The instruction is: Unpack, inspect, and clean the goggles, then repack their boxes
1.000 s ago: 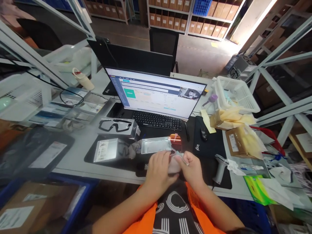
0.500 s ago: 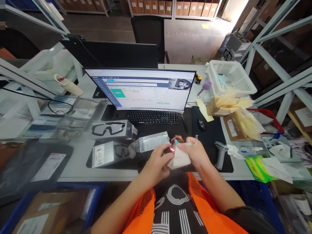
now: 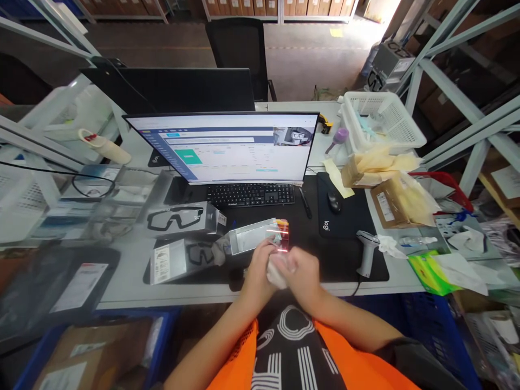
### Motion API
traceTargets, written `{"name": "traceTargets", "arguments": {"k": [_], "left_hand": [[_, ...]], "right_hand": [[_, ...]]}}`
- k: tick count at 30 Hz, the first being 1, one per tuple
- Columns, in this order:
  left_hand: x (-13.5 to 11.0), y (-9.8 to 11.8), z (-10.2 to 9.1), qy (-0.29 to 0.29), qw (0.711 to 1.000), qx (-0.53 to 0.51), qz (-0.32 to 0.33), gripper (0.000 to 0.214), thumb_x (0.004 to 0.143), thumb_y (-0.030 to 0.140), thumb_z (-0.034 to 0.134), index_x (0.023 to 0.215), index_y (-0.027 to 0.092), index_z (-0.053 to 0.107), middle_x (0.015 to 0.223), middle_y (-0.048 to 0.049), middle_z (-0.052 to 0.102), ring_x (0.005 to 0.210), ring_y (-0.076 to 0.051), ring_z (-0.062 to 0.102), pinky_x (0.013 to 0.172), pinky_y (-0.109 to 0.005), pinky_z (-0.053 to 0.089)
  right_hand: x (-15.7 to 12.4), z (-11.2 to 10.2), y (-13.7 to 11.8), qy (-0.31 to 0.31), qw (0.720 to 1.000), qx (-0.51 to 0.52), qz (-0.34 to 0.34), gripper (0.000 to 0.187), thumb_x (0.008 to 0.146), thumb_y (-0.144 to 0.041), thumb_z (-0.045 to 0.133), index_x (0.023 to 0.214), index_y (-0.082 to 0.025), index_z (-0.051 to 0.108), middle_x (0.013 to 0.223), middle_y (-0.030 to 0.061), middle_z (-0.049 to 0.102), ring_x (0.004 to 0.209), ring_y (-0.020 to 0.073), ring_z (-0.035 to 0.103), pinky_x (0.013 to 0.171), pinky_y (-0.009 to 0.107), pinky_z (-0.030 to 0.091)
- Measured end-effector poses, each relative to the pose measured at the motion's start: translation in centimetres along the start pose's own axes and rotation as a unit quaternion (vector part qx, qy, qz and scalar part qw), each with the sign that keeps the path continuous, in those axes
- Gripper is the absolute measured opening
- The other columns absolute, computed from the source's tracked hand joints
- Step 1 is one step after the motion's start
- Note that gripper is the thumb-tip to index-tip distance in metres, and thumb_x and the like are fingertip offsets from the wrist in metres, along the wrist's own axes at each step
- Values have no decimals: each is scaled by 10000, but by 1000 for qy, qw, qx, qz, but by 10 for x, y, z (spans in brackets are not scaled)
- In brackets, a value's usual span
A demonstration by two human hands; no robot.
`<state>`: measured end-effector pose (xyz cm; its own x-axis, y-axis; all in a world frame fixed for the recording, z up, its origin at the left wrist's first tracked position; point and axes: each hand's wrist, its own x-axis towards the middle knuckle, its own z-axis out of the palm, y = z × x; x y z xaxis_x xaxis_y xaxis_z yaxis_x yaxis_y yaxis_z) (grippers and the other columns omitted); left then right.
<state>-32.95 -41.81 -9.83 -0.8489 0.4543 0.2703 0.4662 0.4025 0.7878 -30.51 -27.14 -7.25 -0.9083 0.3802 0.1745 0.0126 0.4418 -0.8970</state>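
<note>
One white cloth (image 3: 276, 274), gripped between my left hand (image 3: 259, 269) and my right hand (image 3: 303, 274), right on my side of the keyboard (image 3: 249, 195); nearer the keyboard, an orange lens (image 3: 283, 234) gleams, plus an open box (image 3: 252, 237).

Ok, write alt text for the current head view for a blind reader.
A person's left hand and right hand grip a pale soft item at a desk, near a shiny orange lens and an open box. Beyond are a keyboard and lit monitor; boxes picturing glasses lie left, a mouse and handheld scanner right.
</note>
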Motion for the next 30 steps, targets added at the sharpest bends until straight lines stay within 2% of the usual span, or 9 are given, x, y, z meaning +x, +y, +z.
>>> {"name": "traceTargets", "arguments": {"k": [3, 6, 9, 12, 15, 17, 20, 24, 30], "left_hand": [[-4, -3, 2, 28, 999, -19, -11, 374, 830, 178, 617, 1181, 215, 493, 1360, -187, 509, 1204, -285, 596, 932, -436, 554], [-6, -2, 2, 22, 999, -34, 2, 392, 845, 190, 611, 1214, 222, 480, 1389, -197, 494, 1240, -291, 578, 956, -450, 540], [-4, 3, -3, -12, 998, -48, 28, 493, 804, 179, 683, 1251, 223, 479, 1386, -201, 487, 1301, -312, 536, 1013, -474, 515], [2, 9, -11, -95, 990, -83, 59, 568, 735, 64, 690, 1250, 227, 512, 1492, -206, 379, 1329, -311, 519, 1034, -447, 518], [7, 12, -18, -155, 979, -105, 81, 587, 703, -57, 555, 1215, 231, 553, 1532, -185, 345, 1365, -298, 495, 1042, -415, 521], [8, 11, -19, -171, 975, -106, 93, 586, 699, -71, 516, 1197, 231, 574, 1532, -178, 360, 1383, -302, 480, 1049, -416, 518], [4, 5, -14, -158, 983, -70, 67, 559, 709, -42, 567, 1193, 236, 593, 1509, -175, 405, 1337, -299, 529, 969, -376, 573], [-4, -5, -1, -58, 998, 24, 4, 537, 703, 106, 764, 1196, 203, 576, 1401, -184, 509, 1189, -296, 631, 862, -380, 621], [-6, -8, 9, 114, 981, 125, 99, 231, 878, 135, 636, 1103, 188, 640, 1141, -116, 677, 1071, -236, 671, 1003, -446, 551]], "right_hand": [[-17, 9, 8, -15, 973, -41, -226, 475, 912, -326, 614, 552, -213, 325, 525, -61, 356, 506, 94, 333, 522, 244, 287], [-17, 5, 12, -64, 955, -43, -285, 496, 924, -347, 609, 534, -210, 335, 513, -57, 361, 499, 95, 332, 521, 250, 287], [-6, -12, 7, -115, 980, 5, -163, 552, 840, -388, 717, 528, -203, 301, 499, -76, 323, 475, 72, 289, 477, 237, 231], [14, -31, -3, -109, 988, 93, 59, 617, 704, -420, 821, 538, -213, 264, 510, -88, 302, 481, 59, 258, 455, 217, 201], [37, -41, -7, -93, 930, 237, 266, 695, 517, -469, 904, 561, -236, 251, 498, -97, 347, 456, 54, 283, 422, 200, 227], [49, -41, -5, -87, 876, 323, 348, 737, 408, -459, 942, 565, -241, 256, 479, -101, 390, 433, 55, 325, 406, 195, 261], [55, -34, 1, -47, 846, 368, 383, 729, 365, -428, 961, 561, -237, 286, 467, -99, 424, 428, 65, 376, 404, 193, 287], [42, -18, 3, 6, 865, 365, 345, 654, 438, -423, 941, 581, -224, 335, 546, -81, 478, 489, 76, 421, 456, 201, 335], [0, 12, -8, -13, 904, 330, 273, 572, 549, -335, 899, 610, -218, 342, 567, -98, 385, 535, 70, 347, 516, 202, 302]]}}
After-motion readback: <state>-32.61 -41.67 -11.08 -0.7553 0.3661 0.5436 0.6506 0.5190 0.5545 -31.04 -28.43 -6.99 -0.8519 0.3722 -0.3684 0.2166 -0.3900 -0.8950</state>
